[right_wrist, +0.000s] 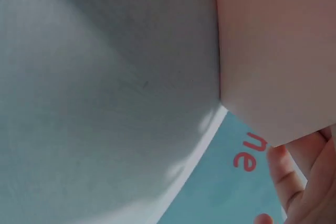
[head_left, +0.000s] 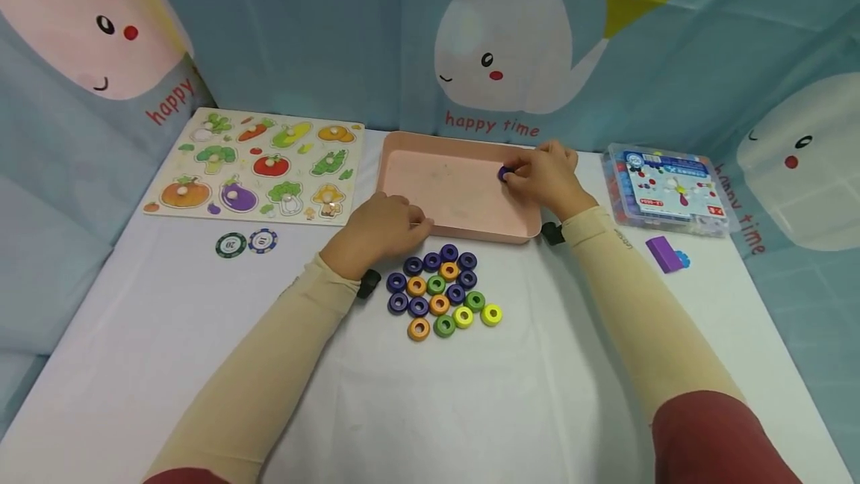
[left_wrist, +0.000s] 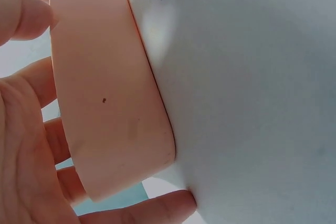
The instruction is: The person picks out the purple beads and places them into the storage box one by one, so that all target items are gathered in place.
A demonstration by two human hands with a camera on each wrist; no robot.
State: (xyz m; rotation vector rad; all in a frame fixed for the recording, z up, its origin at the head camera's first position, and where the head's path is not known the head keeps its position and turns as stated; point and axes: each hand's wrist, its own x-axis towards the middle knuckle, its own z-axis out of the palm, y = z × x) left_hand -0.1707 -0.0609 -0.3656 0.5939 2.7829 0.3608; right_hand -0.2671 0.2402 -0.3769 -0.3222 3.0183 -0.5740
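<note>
At the right end of a shallow pink tray (head_left: 457,231), my right hand (head_left: 546,176) pinches a dark blue ring (head_left: 504,173) just over the tray's inside. The right wrist view shows only some fingers (right_wrist: 286,177) behind the tray wall, and the ring is hidden there. My left hand (head_left: 384,228) rests over the tray's front left corner, its fingers loosely spread. In the left wrist view the thumb (left_wrist: 29,17) touches the rim, several fingers pass behind the wall, and the little finger lies outside. Several dark blue, orange, green and yellow rings (head_left: 440,305) lie in front of the tray.
A vegetable puzzle board (head_left: 251,170) lies at the back left, with two poker chips (head_left: 231,245) before it. A clear plastic box (head_left: 672,189) stands at the right, near a purple block (head_left: 663,254) and a small blue piece. A blue curtain (head_left: 403,36) hangs behind.
</note>
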